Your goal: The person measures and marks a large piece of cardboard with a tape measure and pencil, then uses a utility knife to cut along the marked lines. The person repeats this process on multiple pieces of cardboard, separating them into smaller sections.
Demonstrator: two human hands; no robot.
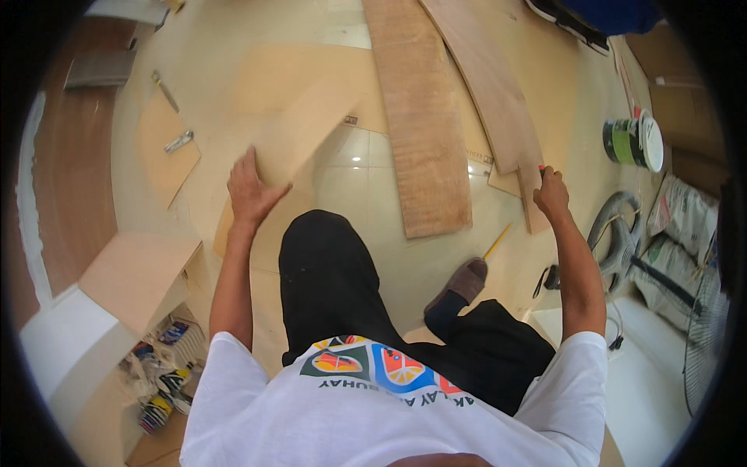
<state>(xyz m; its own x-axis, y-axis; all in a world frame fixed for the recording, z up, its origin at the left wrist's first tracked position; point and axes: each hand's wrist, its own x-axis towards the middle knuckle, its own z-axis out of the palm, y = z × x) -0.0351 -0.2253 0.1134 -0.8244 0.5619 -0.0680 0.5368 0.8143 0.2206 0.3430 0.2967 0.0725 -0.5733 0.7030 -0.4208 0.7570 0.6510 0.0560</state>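
Note:
My left hand is open, thumb spread from the fingers, beside a thin tan board. The board is tilted and smeared by motion; whether my fingers touch it I cannot tell. My right hand is closed around a small object with a red end, mostly hidden in my fist, so its kind is unclear. That fist is right by the narrow end of a long notched wooden plank. Between my hands a wide brown plank lies lengthwise on the floor. A yellow pencil is by my shoe.
At the left, a clamp-like metal tool rests on a thin board piece. Plastic bags and small supplies sit at lower left. To the right are a bucket, a fan and sacks. Dark footwear shows at the top.

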